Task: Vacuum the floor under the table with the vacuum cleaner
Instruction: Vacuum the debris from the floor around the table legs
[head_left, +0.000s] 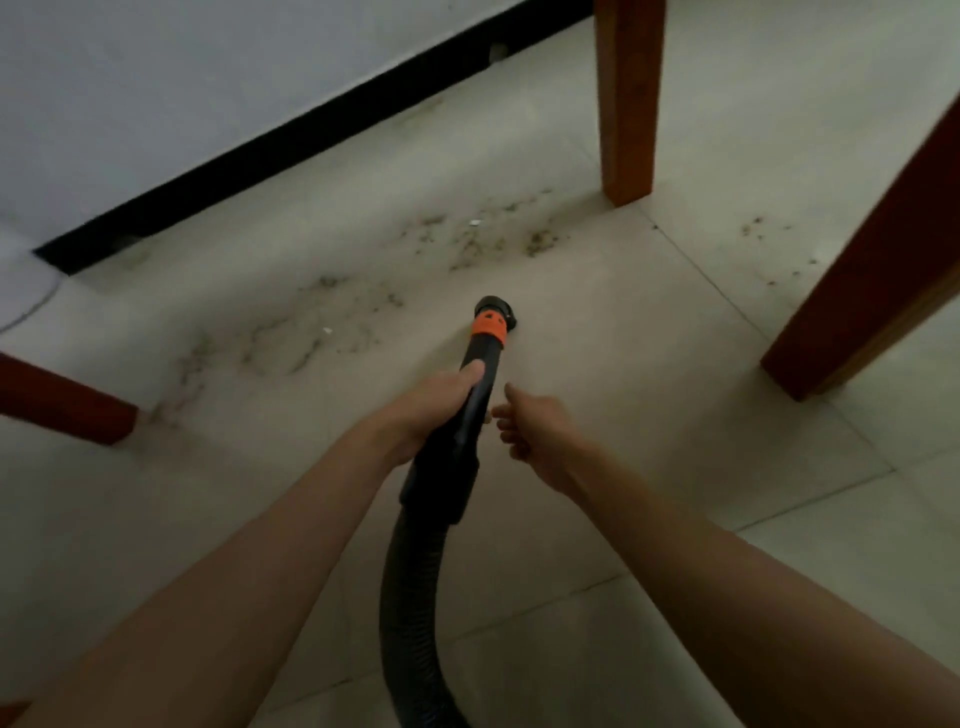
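Note:
A black vacuum hose (415, 587) runs up from the bottom of the head view to a black handle tube with an orange ring (488, 328) and an open nozzle end (493, 305) close to the pale tiled floor (597, 374). My left hand (436, 405) is wrapped around the tube below the ring, thumb along its top. My right hand (535, 431) hovers just right of the tube, fingers loosely curled, holding nothing. A band of brown dirt and crumbs (467, 244) lies on the floor beyond the nozzle, stretching from left to the far table leg.
Wooden table legs stand at the far centre (626, 98), at the right (872, 280) and at the left (62, 400). A grey wall with a black skirting board (291, 135) runs along the back. More crumbs (753, 228) lie between the right legs.

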